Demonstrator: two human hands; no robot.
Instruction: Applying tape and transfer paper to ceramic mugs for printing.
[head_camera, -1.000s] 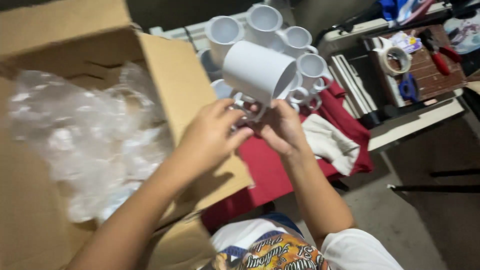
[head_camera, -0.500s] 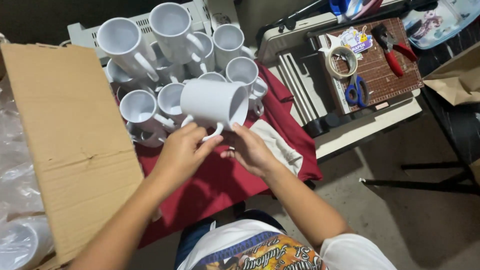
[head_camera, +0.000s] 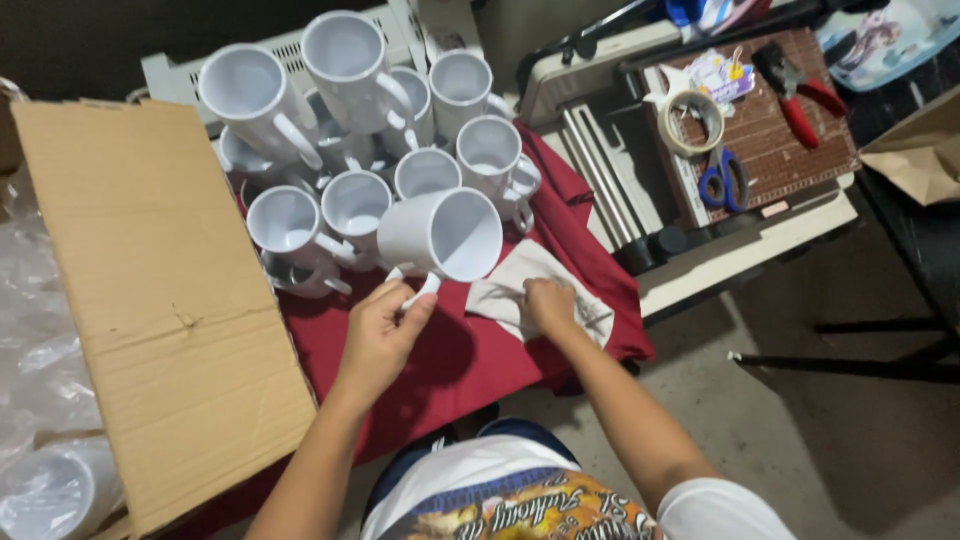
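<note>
One white mug (head_camera: 440, 233) is off the table, tipped on its side with its open mouth facing the person and a little to the right, its long axis running back and leftward toward the cluster behind. The left hand (head_camera: 385, 330) carries it by the handle alone: thumb and fingers are pinched on the white loop that hangs down from the mug's lower side, so the body of the mug sits above and just beyond the grip. It hangs over the red cloth (head_camera: 450, 360), right in front of the standing mugs (head_camera: 345, 130), nearly touching the nearest of them.

The right hand (head_camera: 550, 303) is lower and to the right, fingers curled down and bunched on a pale rag (head_camera: 500, 295) that lies on the red cloth. The rag's edge lies just below the mug's rim, so the right hand is near the mouth, while the left has the handle side.

Off to the left lies an open cardboard box flap (head_camera: 160, 300) with clear plastic wrap beside it. To the right, well apart, a brown cutting mat (head_camera: 775, 140) holds blue scissors (head_camera: 722, 180), a tape roll (head_camera: 693, 122) and red-handled pliers (head_camera: 795, 90).
</note>
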